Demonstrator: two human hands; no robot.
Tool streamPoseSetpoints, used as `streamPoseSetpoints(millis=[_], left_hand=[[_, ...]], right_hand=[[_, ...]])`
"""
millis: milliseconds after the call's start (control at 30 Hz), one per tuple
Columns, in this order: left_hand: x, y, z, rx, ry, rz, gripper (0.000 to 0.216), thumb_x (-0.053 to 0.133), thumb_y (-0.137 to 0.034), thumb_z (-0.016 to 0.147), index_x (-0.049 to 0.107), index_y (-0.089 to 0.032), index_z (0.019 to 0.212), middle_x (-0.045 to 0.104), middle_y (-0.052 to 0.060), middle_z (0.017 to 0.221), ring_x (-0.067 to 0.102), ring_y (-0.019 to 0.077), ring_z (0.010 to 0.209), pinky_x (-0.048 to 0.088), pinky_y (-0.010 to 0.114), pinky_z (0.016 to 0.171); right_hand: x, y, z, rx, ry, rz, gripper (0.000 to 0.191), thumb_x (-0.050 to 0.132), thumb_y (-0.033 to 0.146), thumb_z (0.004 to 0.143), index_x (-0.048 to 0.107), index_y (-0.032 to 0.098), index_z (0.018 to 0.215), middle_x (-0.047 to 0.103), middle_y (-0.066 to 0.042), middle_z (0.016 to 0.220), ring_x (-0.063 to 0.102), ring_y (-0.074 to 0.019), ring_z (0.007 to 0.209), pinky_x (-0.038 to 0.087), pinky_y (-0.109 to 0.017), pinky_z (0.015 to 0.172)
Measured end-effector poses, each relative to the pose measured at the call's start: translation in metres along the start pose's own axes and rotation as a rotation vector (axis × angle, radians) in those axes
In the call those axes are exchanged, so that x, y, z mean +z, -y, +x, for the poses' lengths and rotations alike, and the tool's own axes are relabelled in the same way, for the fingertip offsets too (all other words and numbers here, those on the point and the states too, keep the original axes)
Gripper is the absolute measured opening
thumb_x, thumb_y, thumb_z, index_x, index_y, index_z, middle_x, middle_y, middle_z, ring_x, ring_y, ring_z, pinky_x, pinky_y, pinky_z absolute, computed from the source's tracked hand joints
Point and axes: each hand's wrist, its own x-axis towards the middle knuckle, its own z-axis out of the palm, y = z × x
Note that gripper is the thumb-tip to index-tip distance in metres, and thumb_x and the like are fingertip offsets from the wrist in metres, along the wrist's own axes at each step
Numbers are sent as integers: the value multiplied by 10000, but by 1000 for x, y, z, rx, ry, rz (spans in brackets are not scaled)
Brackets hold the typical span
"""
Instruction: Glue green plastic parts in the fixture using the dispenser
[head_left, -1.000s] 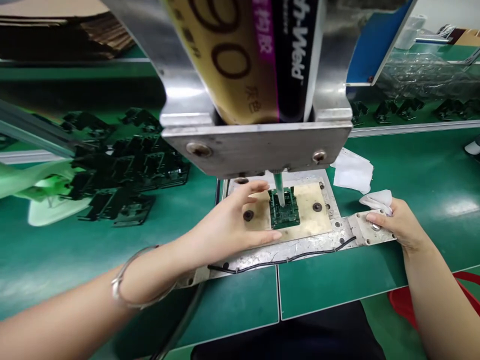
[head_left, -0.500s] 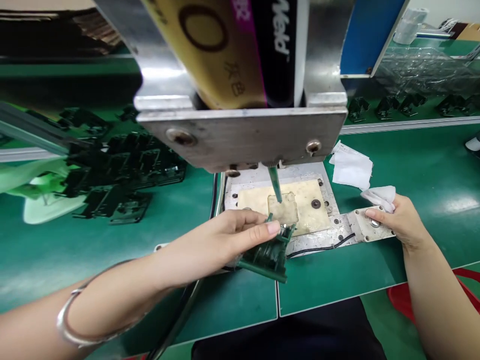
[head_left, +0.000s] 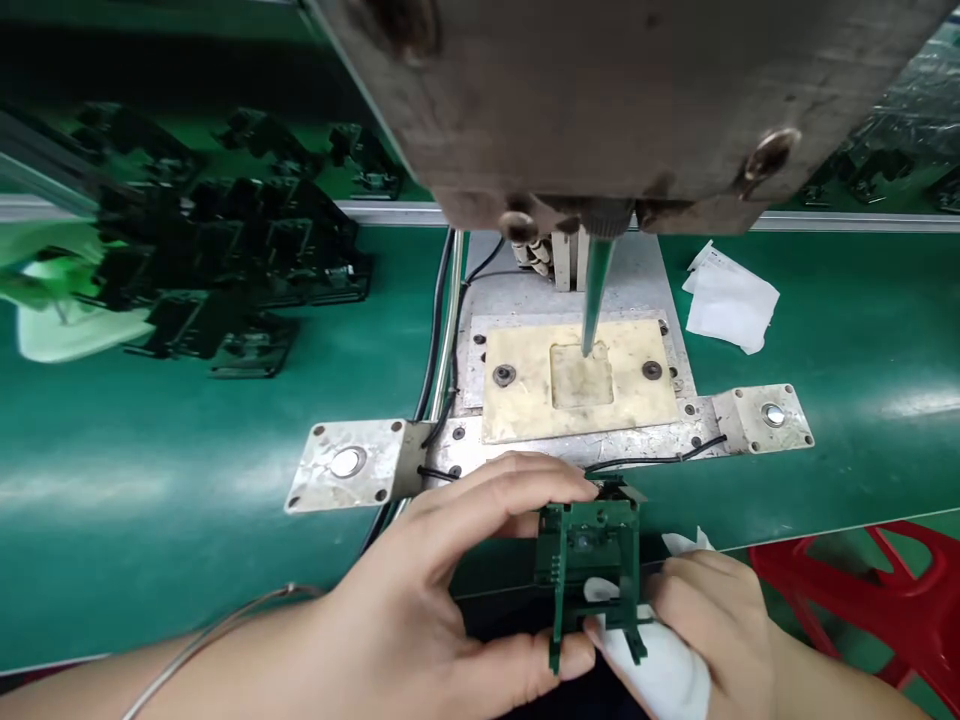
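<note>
A dark green plastic bracket-like part [head_left: 596, 530] is gripped between the fingers and thumb of my left hand [head_left: 465, 590], in front of the machine base. My right hand [head_left: 712, 620] is closed on a white cloth [head_left: 664, 665], which touches the lower side of the green part. Some of the right fingers are hidden behind the part and the cloth. Beyond my hands lies a cream fixture plate [head_left: 521, 410] with a shallow rectangular recess. A thin green-tinted rod [head_left: 598, 290] points down at that recess from the machine head [head_left: 600, 110].
Metal button boxes flank the fixture, one at left [head_left: 346, 462] and one at right [head_left: 772, 414]. Several dark parts [head_left: 240, 250] stand at the left beside a small green fan [head_left: 60, 285]. White wipes [head_left: 731, 300] lie to the right. A red stool [head_left: 885, 590] stands below the table edge.
My right hand has left the right button box and come to the green part with the cloth. My left hand has drawn the part nearer and turned it. The view has tilted down.
</note>
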Motion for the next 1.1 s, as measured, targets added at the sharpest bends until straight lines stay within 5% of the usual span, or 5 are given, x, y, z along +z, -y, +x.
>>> streamPoseSetpoints(millis=[133,533,733,900,1100], left_hand=[[5,0,-3,79,-12,90,659,861,-238,752,543,-404,1305,702,1,1157,663,240,1135,563,300,985],[10,6,-7,179,-103,100,562,807,-167,805,553,-288,1292,683,12,1167,613,169,1202,486,214,1077],[8,9,-10,180,-147,55,617,823,-168,792,529,-295,1319,651,8,1207,602,181,1212,465,239,1110],[10,10,-8,57,-233,85,555,786,-241,825,531,-331,1309,626,0,1194,621,154,1091,548,199,930],[1,7,-5,74,-221,167,560,788,-221,823,540,-318,1315,601,22,1155,623,152,1036,554,189,891]], right_hand=[[11,8,8,-151,-55,-163,231,443,17,801,461,229,710,526,4,575,436,-146,469,283,-310,482],[-5,-1,17,-93,-50,-220,200,542,40,889,528,194,761,385,36,556,347,-123,493,218,-306,487],[-35,-21,15,-19,-127,-356,116,704,127,866,624,202,828,593,-3,653,533,-121,511,411,-267,485],[-76,-92,19,332,-614,-658,324,851,419,729,756,149,880,674,-63,690,640,-234,619,491,-360,605],[-97,-154,38,974,-859,23,456,835,457,684,436,289,542,337,55,472,369,-141,412,308,-333,417]])
